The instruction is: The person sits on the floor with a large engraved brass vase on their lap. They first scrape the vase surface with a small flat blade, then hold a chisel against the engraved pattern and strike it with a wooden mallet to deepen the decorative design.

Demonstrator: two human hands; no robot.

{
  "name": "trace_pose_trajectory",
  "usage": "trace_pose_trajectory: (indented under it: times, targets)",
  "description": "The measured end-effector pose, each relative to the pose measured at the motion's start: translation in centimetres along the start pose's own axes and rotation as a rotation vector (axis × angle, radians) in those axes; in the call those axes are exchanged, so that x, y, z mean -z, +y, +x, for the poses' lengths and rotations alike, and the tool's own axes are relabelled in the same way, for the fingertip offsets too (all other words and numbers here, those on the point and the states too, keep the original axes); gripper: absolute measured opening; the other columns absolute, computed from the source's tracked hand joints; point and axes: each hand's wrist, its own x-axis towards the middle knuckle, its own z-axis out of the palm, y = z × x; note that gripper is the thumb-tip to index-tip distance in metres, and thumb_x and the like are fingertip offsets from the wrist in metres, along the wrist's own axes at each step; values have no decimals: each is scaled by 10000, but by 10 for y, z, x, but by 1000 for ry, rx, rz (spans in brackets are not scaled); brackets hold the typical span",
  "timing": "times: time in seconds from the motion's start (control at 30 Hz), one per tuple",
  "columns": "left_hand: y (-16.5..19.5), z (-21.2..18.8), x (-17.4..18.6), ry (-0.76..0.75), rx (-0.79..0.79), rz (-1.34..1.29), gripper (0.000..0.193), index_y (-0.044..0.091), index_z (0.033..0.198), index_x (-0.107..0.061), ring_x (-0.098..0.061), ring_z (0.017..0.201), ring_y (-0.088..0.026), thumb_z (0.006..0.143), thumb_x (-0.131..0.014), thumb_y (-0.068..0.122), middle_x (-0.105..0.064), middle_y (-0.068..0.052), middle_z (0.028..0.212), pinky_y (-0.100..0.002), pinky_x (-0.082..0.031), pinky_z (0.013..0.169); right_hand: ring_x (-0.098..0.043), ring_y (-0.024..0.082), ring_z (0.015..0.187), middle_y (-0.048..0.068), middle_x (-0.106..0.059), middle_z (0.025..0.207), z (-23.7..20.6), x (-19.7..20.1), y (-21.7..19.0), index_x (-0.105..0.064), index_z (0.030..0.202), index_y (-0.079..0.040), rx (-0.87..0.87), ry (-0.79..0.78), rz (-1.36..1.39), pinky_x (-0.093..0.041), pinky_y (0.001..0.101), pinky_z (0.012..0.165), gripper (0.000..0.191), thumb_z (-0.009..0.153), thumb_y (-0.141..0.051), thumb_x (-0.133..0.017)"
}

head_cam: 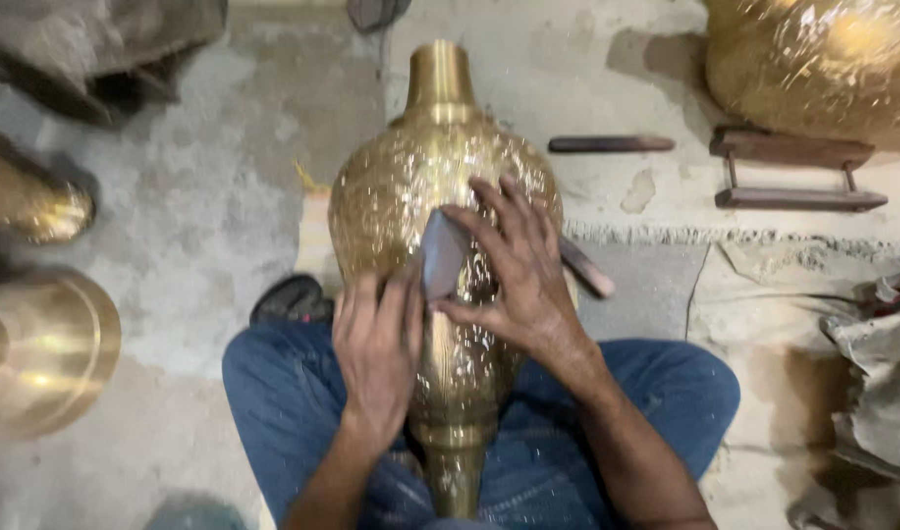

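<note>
A big gold vase (pixel 440 226) lies on its side across the person's lap, on the blue jeans (pixel 273 393). Its neck points far away and its foot points near. It looks heavy, hard and slippery, so the wide belly is the best place to hold it.

The right hand (pixel 518 265) spreads over the belly. Its fingers pinch a small grey block (pixel 440 253), maybe a rubbing stone, but it is hard to tell. The block lies flat on the vase, between both hands. The left hand (pixel 376 358) sits just near of it, fingers curled and pressing on the block's near edge.

On the floor far right lie a wooden stand (pixel 793 172) and a dark stick (pixel 612 143).
</note>
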Motion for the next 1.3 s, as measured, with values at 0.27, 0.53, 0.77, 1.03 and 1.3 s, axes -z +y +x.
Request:
trace_pose_trajectory:
  times: [0.27, 0.53, 0.77, 1.03, 1.3]
  targets:
    - [-3, -4, -2, -6, 18, 18, 255, 32, 1193, -695, -657, 926, -274, 945, -742, 65, -659, -137, 1040, -414, -552, 801, -215, 379, 1534, 137, -330, 1621, -1, -1, 1, -470, 1486, -225, -6, 0, -12, -129, 686, 1232, 1102, 563, -590, -948]
    - [0, -1, -5, 19, 15, -5, 277, 28, 1232, -697, -666, 929, -258, 960, -740, 57, -670, -127, 1061, -388, -560, 808, -223, 382, 1521, 139, -338, 1605, 2, 0, 0, -497, 1456, -235, 0, 1, -32, -132, 698, 1209, 1071, 552, -582, -954]
    - [9, 2, 8, -36, 52, -26, 277, 42, 1229, -700, -661, 940, -268, 955, -736, 43, -674, -125, 1080, -412, -536, 825, -213, 370, 1543, 125, -337, 1624, -1, -2, 1, -492, 1475, -256, -8, -5, -9, -160, 681, 1253, 1073, 560, -571, -955]
    - [13, 11, 8, -27, 43, -8, 320, 37, 1247, -691, -658, 942, -284, 934, -755, 42, -655, -129, 1056, -428, -538, 814, -211, 366, 1561, 123, -332, 1644, 2, 1, -3, -482, 1499, -248, -3, -12, 4, -167, 677, 1261, 1082, 570, -527, -960]
    - [14, 13, 9, -22, 30, -25, 281, 25, 1216, -690, -652, 945, -329, 939, -742, 26, -658, -163, 1080, -459, -537, 833, -205, 371, 1560, 136, -320, 1647, 1, 1, 0, -473, 1501, -232, 21, -20, -4, -153, 711, 1251, 1073, 590, -527, -957]
